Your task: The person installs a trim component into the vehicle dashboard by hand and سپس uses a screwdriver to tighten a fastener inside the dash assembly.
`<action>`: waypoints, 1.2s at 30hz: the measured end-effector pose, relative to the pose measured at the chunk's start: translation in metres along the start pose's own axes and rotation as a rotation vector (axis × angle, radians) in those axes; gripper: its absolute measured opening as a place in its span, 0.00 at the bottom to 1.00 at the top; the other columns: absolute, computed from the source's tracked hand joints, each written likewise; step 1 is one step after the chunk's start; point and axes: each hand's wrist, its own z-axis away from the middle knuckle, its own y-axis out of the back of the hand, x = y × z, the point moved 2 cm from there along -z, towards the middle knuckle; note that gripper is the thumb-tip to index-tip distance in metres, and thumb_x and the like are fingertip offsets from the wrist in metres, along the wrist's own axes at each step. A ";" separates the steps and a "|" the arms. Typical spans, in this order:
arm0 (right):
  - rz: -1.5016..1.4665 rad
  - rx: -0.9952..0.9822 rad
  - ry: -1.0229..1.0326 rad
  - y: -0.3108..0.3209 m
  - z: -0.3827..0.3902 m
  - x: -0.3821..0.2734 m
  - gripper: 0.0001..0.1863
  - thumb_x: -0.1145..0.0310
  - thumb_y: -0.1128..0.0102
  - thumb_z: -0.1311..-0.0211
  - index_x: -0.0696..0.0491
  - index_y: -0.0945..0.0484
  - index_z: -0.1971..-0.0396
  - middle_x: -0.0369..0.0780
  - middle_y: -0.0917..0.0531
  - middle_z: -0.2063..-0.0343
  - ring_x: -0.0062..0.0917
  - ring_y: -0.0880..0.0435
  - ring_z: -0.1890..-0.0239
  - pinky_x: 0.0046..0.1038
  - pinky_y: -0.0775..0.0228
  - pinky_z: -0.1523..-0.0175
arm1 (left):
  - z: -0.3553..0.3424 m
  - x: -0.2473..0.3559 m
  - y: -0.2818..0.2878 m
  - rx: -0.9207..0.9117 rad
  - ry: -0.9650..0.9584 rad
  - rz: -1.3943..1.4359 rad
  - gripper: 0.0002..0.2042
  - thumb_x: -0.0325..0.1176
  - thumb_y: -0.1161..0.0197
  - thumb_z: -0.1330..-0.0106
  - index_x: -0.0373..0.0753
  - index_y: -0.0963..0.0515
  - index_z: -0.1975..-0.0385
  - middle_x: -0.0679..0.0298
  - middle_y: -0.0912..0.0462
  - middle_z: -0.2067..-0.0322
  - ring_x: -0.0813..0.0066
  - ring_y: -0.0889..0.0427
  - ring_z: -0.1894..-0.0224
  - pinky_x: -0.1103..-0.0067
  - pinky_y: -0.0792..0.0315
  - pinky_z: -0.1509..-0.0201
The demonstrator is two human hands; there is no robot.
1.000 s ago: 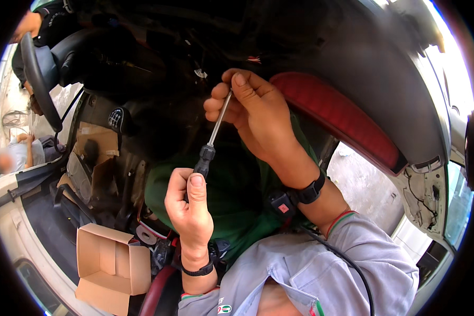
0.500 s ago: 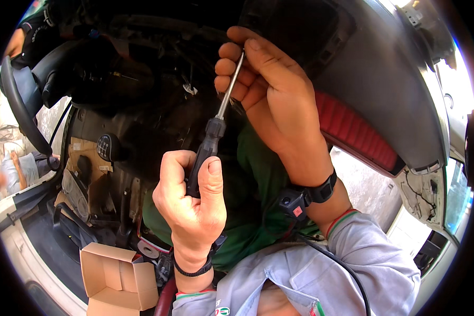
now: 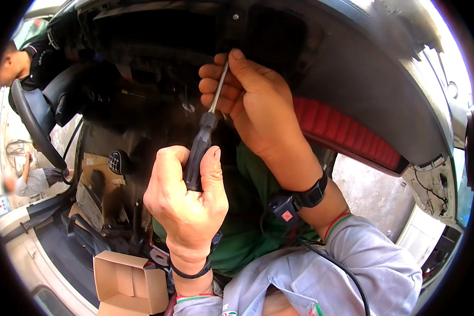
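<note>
My left hand is wrapped around the black handle of a screwdriver, its metal shaft slanting up and away. At the far end of that shaft, the thumb and forefinger of my right hand pinch together around the tip, with the other fingers curled behind the shaft. Whether a small screw sits between those fingertips is hidden. Just beyond my right hand is the dark underside of a dashboard, where one bright screw head shows.
A steering wheel and a gear knob are on the left. An open cardboard box lies at lower left. To the right is a door panel with a red ribbed strip. Two other people, one in black, are beyond the far-left doorway.
The view has shifted, bringing the dashboard's screw head into sight. Both hands keep their hold on the screwdriver. The person in black shows more at the far left.
</note>
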 end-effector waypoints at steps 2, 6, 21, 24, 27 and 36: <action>-0.001 0.016 -0.017 -0.001 -0.001 -0.001 0.19 0.58 0.49 0.23 0.63 0.27 0.55 0.50 0.15 0.62 0.33 0.13 0.64 0.33 0.17 0.59 | -0.002 0.003 0.000 0.008 -0.019 -0.055 0.14 0.35 0.33 0.31 0.35 0.29 0.71 0.64 0.29 0.81 0.74 0.33 0.80 0.78 0.36 0.75; -0.002 0.035 -0.045 -0.001 -0.001 -0.003 0.20 0.57 0.49 0.24 0.63 0.25 0.57 0.48 0.15 0.64 0.31 0.13 0.66 0.31 0.18 0.61 | -0.003 0.010 -0.004 0.017 -0.031 -0.125 0.15 0.37 0.33 0.31 0.34 0.29 0.71 0.61 0.27 0.81 0.68 0.31 0.80 0.75 0.34 0.75; 0.136 -0.303 0.063 0.017 0.021 0.032 0.18 0.54 0.44 0.26 0.56 0.22 0.57 0.35 0.19 0.69 0.16 0.20 0.71 0.19 0.28 0.69 | -0.026 0.016 0.003 0.110 -0.197 -0.168 0.15 0.33 0.24 0.44 0.35 0.27 0.68 0.58 0.27 0.73 0.56 0.26 0.75 0.69 0.31 0.71; -0.027 -0.475 -0.040 0.015 0.010 0.033 0.17 0.55 0.40 0.28 0.55 0.22 0.59 0.34 0.21 0.71 0.15 0.23 0.73 0.19 0.33 0.73 | -0.029 0.012 0.005 0.147 -0.299 -0.215 0.15 0.33 0.26 0.38 0.35 0.28 0.66 0.64 0.28 0.74 0.71 0.31 0.74 0.74 0.33 0.68; -0.089 -0.565 -0.001 0.009 0.004 0.032 0.17 0.57 0.38 0.30 0.57 0.22 0.58 0.35 0.21 0.71 0.15 0.23 0.73 0.18 0.33 0.72 | -0.024 0.007 0.003 0.154 -0.117 -0.022 0.15 0.34 0.25 0.40 0.36 0.27 0.66 0.64 0.27 0.71 0.68 0.29 0.75 0.73 0.31 0.68; -0.261 -0.588 -0.025 0.007 0.001 0.029 0.15 0.62 0.36 0.31 0.59 0.21 0.56 0.36 0.20 0.69 0.16 0.23 0.72 0.20 0.32 0.69 | -0.017 0.008 0.014 -0.027 0.184 0.097 0.12 0.39 0.43 0.24 0.34 0.26 0.63 0.64 0.25 0.73 0.78 0.31 0.73 0.78 0.36 0.69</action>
